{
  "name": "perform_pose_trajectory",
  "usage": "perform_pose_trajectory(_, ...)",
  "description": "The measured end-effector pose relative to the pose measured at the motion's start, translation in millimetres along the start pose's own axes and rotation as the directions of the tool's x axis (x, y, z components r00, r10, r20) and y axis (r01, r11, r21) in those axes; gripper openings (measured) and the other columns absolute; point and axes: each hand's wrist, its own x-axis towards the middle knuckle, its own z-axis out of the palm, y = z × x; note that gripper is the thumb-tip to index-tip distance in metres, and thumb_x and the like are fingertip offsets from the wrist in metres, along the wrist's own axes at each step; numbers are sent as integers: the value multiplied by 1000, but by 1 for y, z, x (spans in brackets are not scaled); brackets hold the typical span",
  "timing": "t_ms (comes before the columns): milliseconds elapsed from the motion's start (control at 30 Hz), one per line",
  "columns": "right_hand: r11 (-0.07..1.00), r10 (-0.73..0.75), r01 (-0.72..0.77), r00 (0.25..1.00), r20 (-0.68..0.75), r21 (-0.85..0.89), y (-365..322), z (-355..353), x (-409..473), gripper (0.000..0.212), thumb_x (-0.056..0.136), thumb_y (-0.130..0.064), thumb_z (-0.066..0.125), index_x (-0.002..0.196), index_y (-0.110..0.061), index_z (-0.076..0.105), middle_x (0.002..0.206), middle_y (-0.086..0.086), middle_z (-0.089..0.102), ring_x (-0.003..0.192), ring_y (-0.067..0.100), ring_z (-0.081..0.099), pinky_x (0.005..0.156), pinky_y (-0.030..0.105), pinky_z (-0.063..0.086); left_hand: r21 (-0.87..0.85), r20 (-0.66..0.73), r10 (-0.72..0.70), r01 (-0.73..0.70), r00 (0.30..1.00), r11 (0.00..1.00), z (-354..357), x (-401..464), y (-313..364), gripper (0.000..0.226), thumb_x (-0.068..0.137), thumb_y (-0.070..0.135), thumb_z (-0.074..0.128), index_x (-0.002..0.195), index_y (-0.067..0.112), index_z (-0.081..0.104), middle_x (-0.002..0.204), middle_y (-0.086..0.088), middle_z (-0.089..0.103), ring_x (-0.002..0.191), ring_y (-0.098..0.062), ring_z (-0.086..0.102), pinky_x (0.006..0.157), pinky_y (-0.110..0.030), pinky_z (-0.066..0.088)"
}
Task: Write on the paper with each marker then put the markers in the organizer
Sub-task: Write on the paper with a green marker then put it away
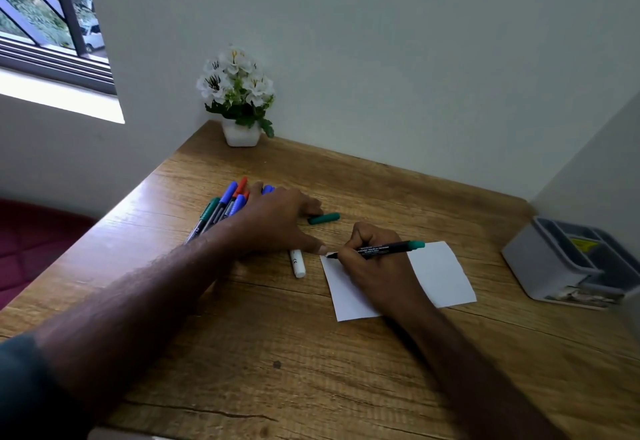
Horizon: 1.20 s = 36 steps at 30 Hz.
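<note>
On my desk (pixel 346 370), the markers (pixel 221 207) lie centre-left, the paper (pixel 440 273) centre-right, the organizer (pixel 568 263) far right, the flowerpot (pixel 241 133) behind at top centre.

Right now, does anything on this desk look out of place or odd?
Nothing looks damaged or spilled. A loose green cap lies alone beyond the paper, off the green marker the right hand writes with.

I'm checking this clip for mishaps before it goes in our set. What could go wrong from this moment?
The green cap lies loose on the desk beside the left hand; a nudge might roll it away. The paper is pinned only near one corner by the left thumb, so it may shift as the right hand writes with the green marker. The organizer sits far right, a long carry.
</note>
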Motion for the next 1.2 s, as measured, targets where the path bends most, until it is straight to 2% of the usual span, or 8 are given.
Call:
perform_pose_trajectory(100,1000,-9,9,1000,6,-4,0,1,0,23,83,-26,66,64,-16,55,64,-6,57,62,1,51,54,17,41,7,0,2,-2,1000,1000,-1,0,1,78,76,68,63,143,33,42,151,10,41,143,-15,28,116,-61,-2)
perform_pose_trajectory(267,1000,-21,21,1000,-19,5,0,0,0,28,86,-15,66,62,-21,53,63,-9,55,61,0,51,54,15,41,3,7,-11,11,1000,1000,-1,0,1,79,75,68,63,143,34,41,150,11,41,143,-14,28,116,-62,-2)
perform_pose_trajectory(467,1000,-7,6,1000,-18,-5,0,-1,0,27,85,-15,65,62,-20,53,63,-7,56,62,-1,51,54,14,41,4,12,-12,11,1000,1000,-1,0,1,79,75,69,62,143,34,41,150,11,41,143,-14,28,117,-61,-2)
perform_pose_trajectory(633,1000,-17,17,999,-28,-3,0,2,1,27,84,-20,66,61,-26,52,63,-10,56,63,-1,53,55,14,41,13,19,-6,6,1000,1000,-4,-2,4,76,78,66,62,143,33,41,152,11,38,144,-15,26,116,-61,-2)
perform_pose_trajectory(933,1000,-13,12,999,-33,-8,-2,0,-1,26,85,-17,66,63,-15,51,62,-6,53,60,-1,49,53,14,39,9,24,-16,16,1000,1000,-2,-1,3,77,77,67,62,143,34,40,152,9,39,144,-15,27,117,-62,-1)
perform_pose_trajectory(1200,1000,2,-3,999,-43,-19,-2,0,1,28,87,-13,65,63,-18,51,65,-5,55,63,-2,51,54,14,41,14,20,-10,9,1000,1000,-1,0,1,78,76,68,61,143,34,41,152,10,39,143,-15,27,116,-62,-1)
